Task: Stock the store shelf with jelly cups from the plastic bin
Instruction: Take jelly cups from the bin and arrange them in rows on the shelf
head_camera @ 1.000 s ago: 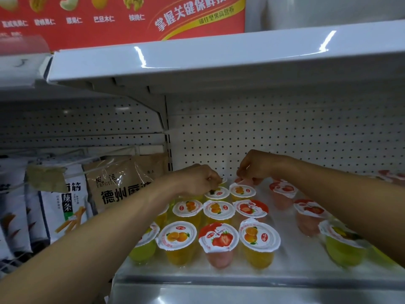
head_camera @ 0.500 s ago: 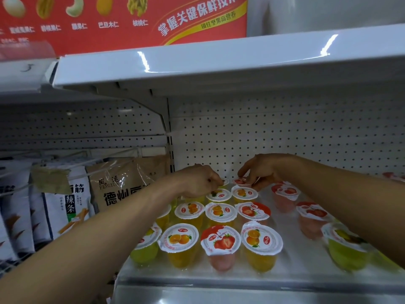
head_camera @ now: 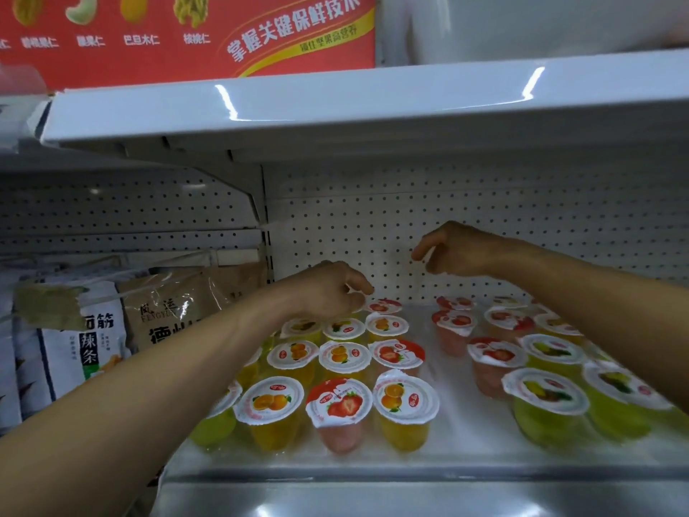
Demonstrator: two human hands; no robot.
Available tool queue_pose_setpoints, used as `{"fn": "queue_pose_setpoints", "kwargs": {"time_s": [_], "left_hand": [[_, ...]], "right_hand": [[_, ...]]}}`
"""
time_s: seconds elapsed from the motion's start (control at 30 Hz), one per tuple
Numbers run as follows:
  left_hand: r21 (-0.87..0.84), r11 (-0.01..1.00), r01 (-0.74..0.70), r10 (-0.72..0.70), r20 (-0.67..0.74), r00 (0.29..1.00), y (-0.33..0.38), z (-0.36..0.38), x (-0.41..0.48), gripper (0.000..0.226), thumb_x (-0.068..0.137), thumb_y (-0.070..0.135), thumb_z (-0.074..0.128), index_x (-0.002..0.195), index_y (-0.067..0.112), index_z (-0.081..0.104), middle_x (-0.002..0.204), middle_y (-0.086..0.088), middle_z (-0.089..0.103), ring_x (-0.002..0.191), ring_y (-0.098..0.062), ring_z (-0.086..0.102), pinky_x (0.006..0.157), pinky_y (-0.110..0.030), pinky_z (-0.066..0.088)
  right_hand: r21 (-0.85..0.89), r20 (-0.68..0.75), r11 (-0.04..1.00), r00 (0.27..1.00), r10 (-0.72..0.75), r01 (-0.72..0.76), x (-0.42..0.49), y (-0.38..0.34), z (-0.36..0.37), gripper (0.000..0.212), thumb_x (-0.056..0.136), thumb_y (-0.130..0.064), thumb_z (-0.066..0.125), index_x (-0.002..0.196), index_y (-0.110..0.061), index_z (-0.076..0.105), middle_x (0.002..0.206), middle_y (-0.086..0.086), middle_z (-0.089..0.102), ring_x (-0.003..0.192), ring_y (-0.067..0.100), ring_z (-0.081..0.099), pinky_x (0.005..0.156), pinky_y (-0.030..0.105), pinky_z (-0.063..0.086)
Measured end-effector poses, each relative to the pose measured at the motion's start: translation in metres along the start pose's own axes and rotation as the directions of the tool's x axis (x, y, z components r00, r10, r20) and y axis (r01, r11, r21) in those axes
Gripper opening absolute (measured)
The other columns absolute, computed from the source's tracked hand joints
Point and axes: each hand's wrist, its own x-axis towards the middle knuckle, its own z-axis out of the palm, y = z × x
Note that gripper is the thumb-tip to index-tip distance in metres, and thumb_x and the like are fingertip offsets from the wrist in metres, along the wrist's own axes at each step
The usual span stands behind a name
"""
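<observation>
Several jelly cups (head_camera: 339, 403) with orange, strawberry and green fruit lids stand in rows on the left part of the white shelf (head_camera: 460, 438). A looser group of jelly cups (head_camera: 546, 391) stands on the right. My left hand (head_camera: 328, 289) reaches to the back row, its curled fingers pinching the lid rim of a back-row jelly cup (head_camera: 353, 302) that it mostly hides. Above the gap between the two groups, my right hand (head_camera: 458, 251) hovers with loosely curled fingers and holds nothing. The plastic bin is out of view.
An upper shelf (head_camera: 335, 106) overhangs close above, with a red carton (head_camera: 186, 31) standing on it. White pegboard (head_camera: 484, 203) backs the bay. Snack bags (head_camera: 85, 341) hang in the neighbouring bay to the left. A bare strip of shelf runs between the two cup groups.
My right hand has lifted off the back-row cups and moved up and to the right, empty. My left hand stays at the back row.
</observation>
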Motion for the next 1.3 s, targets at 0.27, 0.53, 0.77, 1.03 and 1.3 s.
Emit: {"fn": "queue_pose_setpoints", "kwargs": {"time_s": [0.27,0.53,0.77,1.03,1.3], "left_hand": [[-0.139,0.988,-0.068,0.073,0.03,0.997,0.073,0.012,0.065,0.027,0.092,0.025,0.064,0.117,0.018,0.072,0.122,0.004,0.068,0.11,-0.012,0.062,0.104,-0.029,0.045],[-0.059,0.997,-0.053,0.064,0.205,0.977,0.093,0.022,0.071,0.023,0.083,0.022,0.075,0.105,0.016,0.075,0.097,0.008,0.073,0.098,-0.012,0.067,0.095,-0.028,0.052],[-0.017,1.0,0.012,-0.011,0.069,0.998,0.096,0.031,0.102,0.025,0.087,0.031,0.069,0.109,0.019,0.072,0.108,0.005,0.07,0.1,-0.014,0.063,0.096,-0.033,0.05],[-0.079,0.997,-0.001,0.032,0.391,0.92,0.097,0.005,0.072,0.043,0.072,0.017,0.085,0.112,0.018,0.069,0.105,0.006,0.073,0.086,-0.001,0.065,0.081,-0.017,0.051],[-0.042,0.996,-0.074,0.081,0.199,0.977,0.096,0.023,0.076,0.044,0.067,0.028,0.089,0.106,0.022,0.068,0.107,0.009,0.07,0.09,-0.005,0.064,0.077,-0.019,0.052]], "right_hand": [[-0.176,0.249,0.984,0.966,0.066,-0.022,-0.03,0.061,-0.026,0.032,0.088,-0.024,0.068,0.12,-0.025,0.067,0.119,-0.007,0.061,0.107,0.011,0.058,0.101,0.027,0.044],[-0.203,0.286,0.978,0.958,0.018,0.042,-0.036,0.073,-0.02,0.037,0.085,-0.035,0.068,0.121,-0.029,0.062,0.101,-0.012,0.06,0.093,0.007,0.06,0.087,0.023,0.05],[-0.17,0.195,0.982,0.98,-0.045,0.079,-0.022,0.085,-0.016,0.029,0.088,-0.026,0.065,0.117,-0.024,0.063,0.105,-0.008,0.059,0.086,0.005,0.058,0.083,0.023,0.051],[-0.07,0.319,0.994,0.946,-0.062,0.089,-0.012,0.084,-0.005,0.056,0.081,-0.035,0.075,0.133,-0.031,0.054,0.137,-0.008,0.052,0.115,0.007,0.049,0.092,0.022,0.041],[0.092,0.295,0.984,0.94,-0.174,0.153,-0.002,0.077,0.009,0.026,0.08,-0.024,0.076,0.106,-0.022,0.072,0.103,-0.002,0.072,0.096,0.014,0.067,0.092,0.034,0.054]]}}
